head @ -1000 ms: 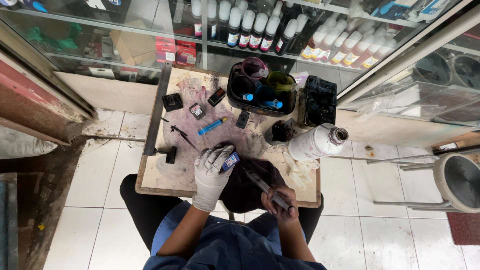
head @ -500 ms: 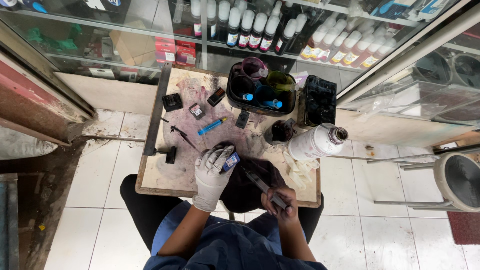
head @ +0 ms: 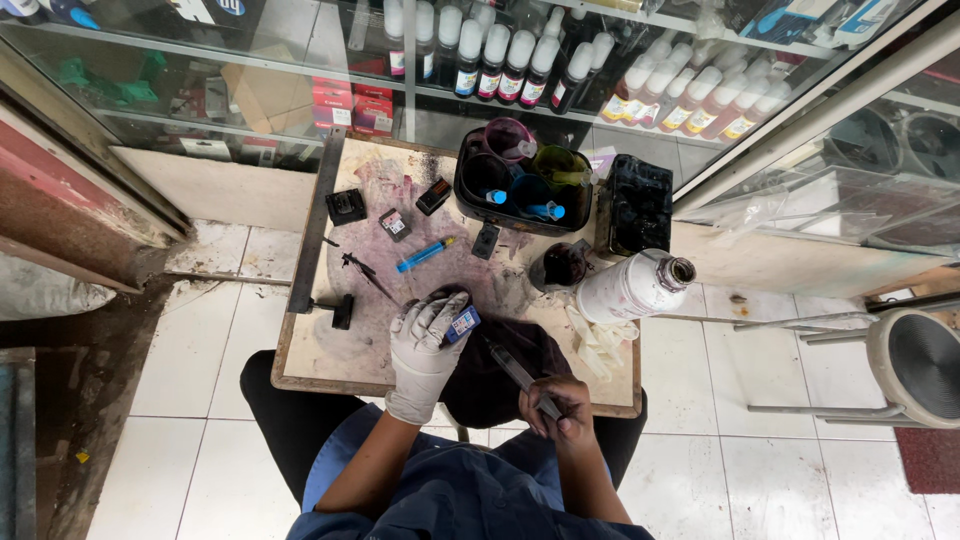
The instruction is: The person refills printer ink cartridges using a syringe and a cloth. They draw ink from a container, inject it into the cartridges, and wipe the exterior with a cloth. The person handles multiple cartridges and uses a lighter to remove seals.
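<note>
I observed my gloved left hand gripping a small ink cartridge, fingers pressed around it, above a dark cloth at the near edge of the stained work table. My bare right hand pinched a syringe, its tip angled toward the cartridge. A white bottle lay just right of the cloth.

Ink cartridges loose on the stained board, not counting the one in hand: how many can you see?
4. One black cartridge at the board's far left, a small one beside it, one near the black tray, one below that tray. Others may be hidden.
</note>
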